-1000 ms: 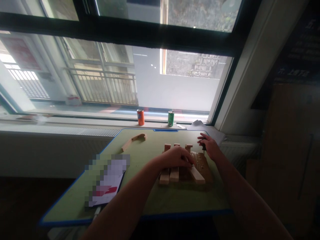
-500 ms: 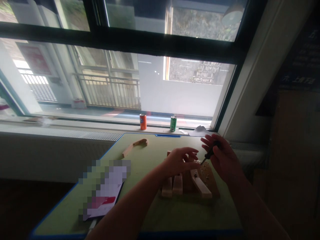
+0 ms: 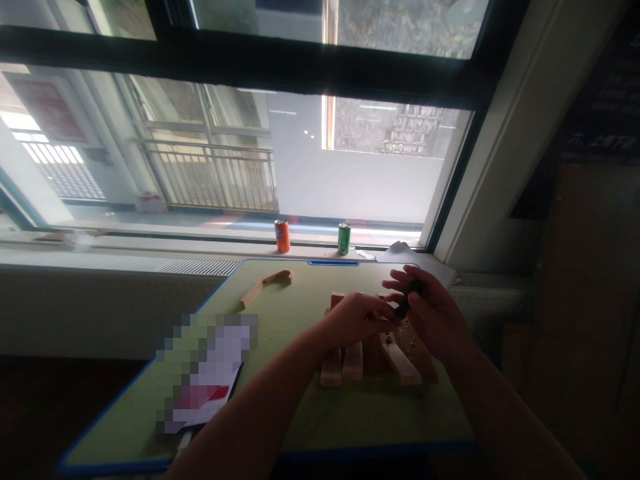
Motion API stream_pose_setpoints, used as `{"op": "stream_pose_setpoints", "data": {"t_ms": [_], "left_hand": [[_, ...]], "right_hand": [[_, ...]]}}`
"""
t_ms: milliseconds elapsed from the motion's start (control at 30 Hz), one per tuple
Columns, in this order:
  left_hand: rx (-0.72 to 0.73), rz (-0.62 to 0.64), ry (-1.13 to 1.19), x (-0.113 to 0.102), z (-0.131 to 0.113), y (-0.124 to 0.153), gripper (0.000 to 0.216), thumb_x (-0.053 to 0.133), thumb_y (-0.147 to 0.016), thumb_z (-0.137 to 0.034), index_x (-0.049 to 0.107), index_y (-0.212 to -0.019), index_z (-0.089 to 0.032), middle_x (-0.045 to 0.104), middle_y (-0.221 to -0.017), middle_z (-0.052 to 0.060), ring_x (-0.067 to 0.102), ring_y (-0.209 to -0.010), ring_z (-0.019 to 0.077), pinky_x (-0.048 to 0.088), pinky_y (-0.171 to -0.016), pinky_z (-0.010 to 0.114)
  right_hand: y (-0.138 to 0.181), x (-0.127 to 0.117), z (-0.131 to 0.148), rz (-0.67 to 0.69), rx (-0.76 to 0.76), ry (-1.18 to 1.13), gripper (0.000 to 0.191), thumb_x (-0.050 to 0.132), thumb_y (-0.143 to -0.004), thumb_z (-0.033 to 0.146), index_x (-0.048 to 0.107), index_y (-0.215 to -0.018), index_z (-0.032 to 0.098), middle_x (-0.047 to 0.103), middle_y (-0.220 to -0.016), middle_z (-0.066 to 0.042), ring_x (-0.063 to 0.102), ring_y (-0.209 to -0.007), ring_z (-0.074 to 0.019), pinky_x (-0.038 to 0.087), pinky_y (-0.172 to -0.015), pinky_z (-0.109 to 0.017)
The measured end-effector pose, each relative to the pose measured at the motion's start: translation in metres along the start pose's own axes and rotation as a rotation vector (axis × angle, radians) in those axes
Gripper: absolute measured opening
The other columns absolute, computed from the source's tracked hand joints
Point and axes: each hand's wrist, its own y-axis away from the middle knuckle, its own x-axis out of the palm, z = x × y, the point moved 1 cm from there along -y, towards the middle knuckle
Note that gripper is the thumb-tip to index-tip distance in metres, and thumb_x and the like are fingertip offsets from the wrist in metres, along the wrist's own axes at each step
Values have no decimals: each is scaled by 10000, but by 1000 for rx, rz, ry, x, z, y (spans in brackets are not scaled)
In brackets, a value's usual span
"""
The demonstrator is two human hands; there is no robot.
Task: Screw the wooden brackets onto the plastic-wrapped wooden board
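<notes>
My right hand (image 3: 434, 310) is closed around the dark handle of a screwdriver (image 3: 411, 297), its outer fingers partly spread. The tool slants down to the left, and its shaft is hidden behind my left hand. Fingers bent together, my left hand (image 3: 357, 319) meets the screwdriver's lower end above a curved wooden piece (image 3: 401, 363). Whatever those fingertips pinch is too small to make out. A dark screw head shows on that piece. Two straight wooden blocks (image 3: 353, 362) lie left of it, partly under my left hand. Beneath is a brown board (image 3: 425, 357) with several small metal screws on it.
On the green table (image 3: 280, 420), another jointed wooden piece (image 3: 267, 287) lies at the back left. A blurred-out device or sheet (image 3: 215, 373) is at the left. An orange can (image 3: 283, 237) and a green can (image 3: 344, 239) stand on the windowsill beside crumpled paper (image 3: 400, 252).
My right hand has brought the screwdriver left until it meets my left hand's fingers. Those fingers have drawn closer together. The view has shifted slightly.
</notes>
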Motion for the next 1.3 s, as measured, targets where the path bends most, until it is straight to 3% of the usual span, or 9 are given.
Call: {"op": "stream_pose_setpoints", "data": {"t_ms": [133,300,533,700,833,933,1033,1167,1300], "left_hand": [[-30,21,47,2,2,0,256,619,-738,-333,677,-891,-136,635,-716,7,550,-601,93,436,-597,203],[9,-15,82,3,2,-1,225,640,-717,-320,648,-818,-119,597,-695,-15,550,-668,106,435,-630,203],[-29,-10,57,3,-1,-1,230,631,-719,-338,619,-771,-114,591,-706,-22,547,-685,110,446,-675,223],[-26,13,-40,1,1,-1,248,626,-727,-356,649,-774,-114,604,-685,-6,554,-687,122,442,-666,226],[29,30,-51,0,5,-3,252,608,-747,-348,682,-841,-126,639,-753,13,565,-731,126,434,-691,221],[17,52,-55,-1,4,-3,254,587,-764,-341,684,-882,-138,646,-763,12,571,-725,122,432,-678,214],[-4,42,-36,0,2,-2,255,604,-749,-329,680,-900,-138,649,-762,16,573,-700,115,431,-650,205],[-22,-51,47,2,4,-1,286,671,-684,-317,658,-897,-127,649,-755,18,568,-656,103,428,-599,189],[-8,-49,7,2,7,-3,239,639,-718,-305,664,-869,-122,658,-763,26,583,-697,121,442,-644,208]], "right_hand": [[0,3,1,-8,-8,-2,334,555,-817,264,517,-1136,356,570,-1189,-10,586,-969,-194,507,-751,-372],[-1,9,7,15,53,31,331,567,-809,253,530,-1122,352,550,-1229,-19,598,-735,-138,498,-625,-326],[-3,12,-2,1,-3,7,313,569,-801,253,541,-1101,335,587,-1167,-34,565,-663,-126,466,-564,-306],[-5,10,-5,42,60,2,329,532,-814,295,526,-1140,334,581,-1155,-42,577,-765,-155,480,-658,-347],[-7,2,-5,8,88,-54,411,537,-775,303,529,-1186,294,594,-977,-33,574,-851,-183,479,-749,-366],[-8,-5,-5,-8,99,51,404,542,-792,263,529,-1195,276,596,-966,-31,574,-861,-174,468,-788,-368],[-8,-10,-5,3,102,169,349,590,-779,226,561,-1124,265,612,-962,-29,587,-843,-166,477,-769,-353],[-9,-10,-7,-35,61,164,334,676,-698,183,559,-998,269,594,-806,21,583,-745,-137,492,-671,-290],[-10,-8,-9,-34,67,216,300,668,-706,193,580,-984,263,582,-784,26,570,-726,-123,491,-653,-264]]}}
